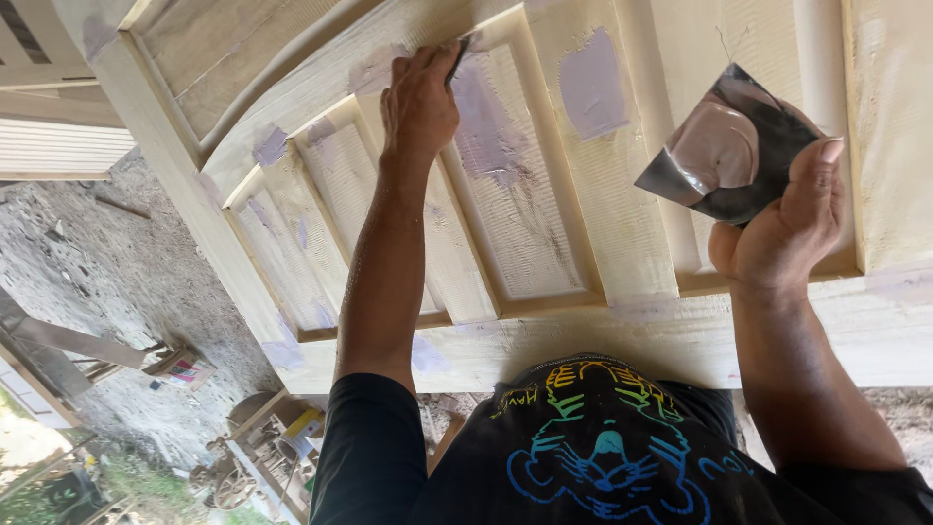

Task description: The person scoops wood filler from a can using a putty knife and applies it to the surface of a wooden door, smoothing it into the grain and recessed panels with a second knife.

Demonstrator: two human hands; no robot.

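Two hands work over a pale wooden door (583, 321) with raised panels. Left hand (418, 102) is closed on a thin dark tool (457, 58), probably a putty blade, pressed against a greyish filler patch (486, 126). Right hand (777, 233) grips a dark metal sheet (729, 146) bearing a filler lump, held above the door's right side.

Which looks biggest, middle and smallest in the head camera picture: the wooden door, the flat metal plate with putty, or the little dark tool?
1. Wooden door: fills most of the picture.
2. Metal plate in the right hand: much smaller, though nearer the camera, which may enlarge it.
3. Dark tool in the left hand: only a small tip shows.
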